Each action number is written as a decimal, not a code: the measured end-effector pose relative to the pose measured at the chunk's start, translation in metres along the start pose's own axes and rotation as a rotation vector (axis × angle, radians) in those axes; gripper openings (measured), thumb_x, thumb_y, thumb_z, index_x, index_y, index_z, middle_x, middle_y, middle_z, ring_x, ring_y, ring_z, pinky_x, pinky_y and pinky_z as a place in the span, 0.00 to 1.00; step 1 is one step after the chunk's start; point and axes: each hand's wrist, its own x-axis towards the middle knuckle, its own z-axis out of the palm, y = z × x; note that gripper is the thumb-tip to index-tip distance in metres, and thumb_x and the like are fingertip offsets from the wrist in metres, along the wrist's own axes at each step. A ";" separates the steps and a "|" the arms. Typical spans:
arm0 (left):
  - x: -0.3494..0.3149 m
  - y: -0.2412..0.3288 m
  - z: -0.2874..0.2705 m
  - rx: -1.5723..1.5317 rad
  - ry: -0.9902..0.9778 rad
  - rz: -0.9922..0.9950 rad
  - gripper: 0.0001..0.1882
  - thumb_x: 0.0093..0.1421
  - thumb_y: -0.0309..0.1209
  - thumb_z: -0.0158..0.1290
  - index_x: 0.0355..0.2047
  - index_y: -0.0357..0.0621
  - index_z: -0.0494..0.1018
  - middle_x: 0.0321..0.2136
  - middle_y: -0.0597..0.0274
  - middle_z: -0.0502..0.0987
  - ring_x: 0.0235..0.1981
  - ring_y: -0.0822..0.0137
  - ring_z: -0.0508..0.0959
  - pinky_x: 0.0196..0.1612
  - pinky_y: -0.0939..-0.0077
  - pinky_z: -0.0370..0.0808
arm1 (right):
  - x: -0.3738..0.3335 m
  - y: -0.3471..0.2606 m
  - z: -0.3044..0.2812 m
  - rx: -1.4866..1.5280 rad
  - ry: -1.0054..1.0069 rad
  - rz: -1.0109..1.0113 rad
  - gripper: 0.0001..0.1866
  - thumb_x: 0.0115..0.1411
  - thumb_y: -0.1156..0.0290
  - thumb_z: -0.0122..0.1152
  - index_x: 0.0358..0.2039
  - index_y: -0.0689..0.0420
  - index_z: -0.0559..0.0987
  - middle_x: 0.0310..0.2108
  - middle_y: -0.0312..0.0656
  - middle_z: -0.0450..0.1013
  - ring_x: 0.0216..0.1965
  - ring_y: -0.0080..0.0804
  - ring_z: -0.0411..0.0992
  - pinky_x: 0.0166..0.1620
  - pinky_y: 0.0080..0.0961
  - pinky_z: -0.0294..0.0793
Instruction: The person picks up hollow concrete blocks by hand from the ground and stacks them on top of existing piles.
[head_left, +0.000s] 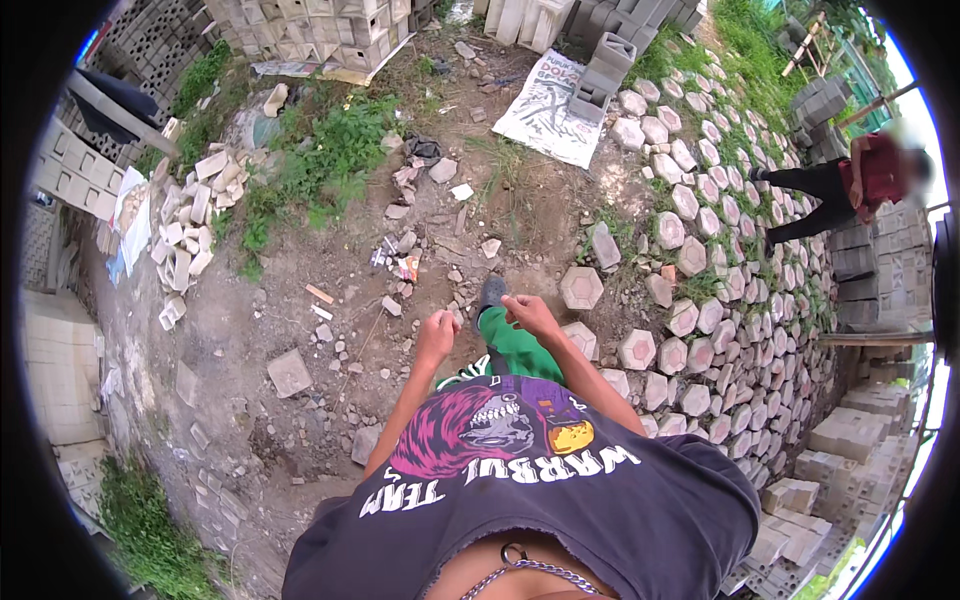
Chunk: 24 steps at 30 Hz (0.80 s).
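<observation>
At the centre of the head view, over green trousers (520, 347), left hand (437, 331) curled into a fist, right hand (528, 314) curled too, the pair near each other with a gap between, tips tucked out of sight. Cannot tell from this angle about anything inside either fist. Nearest to both, the trousers, largely covered lower down by a dark printed shirt (610, 490). Just beyond, a dark shoe (492, 289), heel hidden. At the lower edge, a chain (570, 573), cut off. To the right, hexagonal pavers (638, 350) amid grass (742, 50), the far ones too small to make out singly. Farther right, a person in a red top (880, 170), head blurred. Up ahead, a white sheet (540, 135), partly hidden under grey hollow blocks (605, 75). At the top edge, pale stacked blocks (330, 35), cut off.
</observation>
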 end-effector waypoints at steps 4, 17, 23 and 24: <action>0.079 0.046 0.003 -0.115 -0.112 -0.002 0.17 0.59 0.34 0.37 0.22 0.37 0.72 0.21 0.59 0.76 0.24 0.68 0.76 0.32 0.74 0.73 | 0.062 -0.049 -0.033 0.025 0.082 -0.089 0.23 0.60 0.52 0.54 0.20 0.59 0.75 0.19 0.35 0.71 0.22 0.19 0.67 0.26 0.20 0.66; 0.284 0.174 0.030 -0.065 -0.374 0.115 0.12 0.53 0.25 0.36 0.22 0.36 0.69 0.26 0.56 0.77 0.29 0.67 0.76 0.37 0.73 0.72 | 0.178 -0.136 -0.131 0.369 0.293 -0.077 0.16 0.60 0.59 0.55 0.24 0.58 0.74 0.22 0.35 0.72 0.23 0.21 0.69 0.28 0.20 0.68; 0.395 0.202 0.034 -0.069 -0.483 0.144 0.10 0.51 0.21 0.36 0.19 0.36 0.67 0.27 0.54 0.77 0.31 0.66 0.75 0.39 0.73 0.71 | 0.236 -0.156 -0.154 0.530 0.335 0.103 0.11 0.59 0.64 0.56 0.26 0.58 0.74 0.22 0.35 0.72 0.24 0.22 0.71 0.26 0.20 0.69; 0.419 0.213 0.035 -0.051 -0.481 0.179 0.10 0.51 0.21 0.36 0.19 0.36 0.67 0.26 0.55 0.77 0.31 0.67 0.75 0.39 0.74 0.71 | 0.250 -0.169 -0.163 0.539 0.366 0.072 0.09 0.58 0.65 0.56 0.27 0.57 0.74 0.23 0.35 0.72 0.24 0.21 0.70 0.25 0.19 0.69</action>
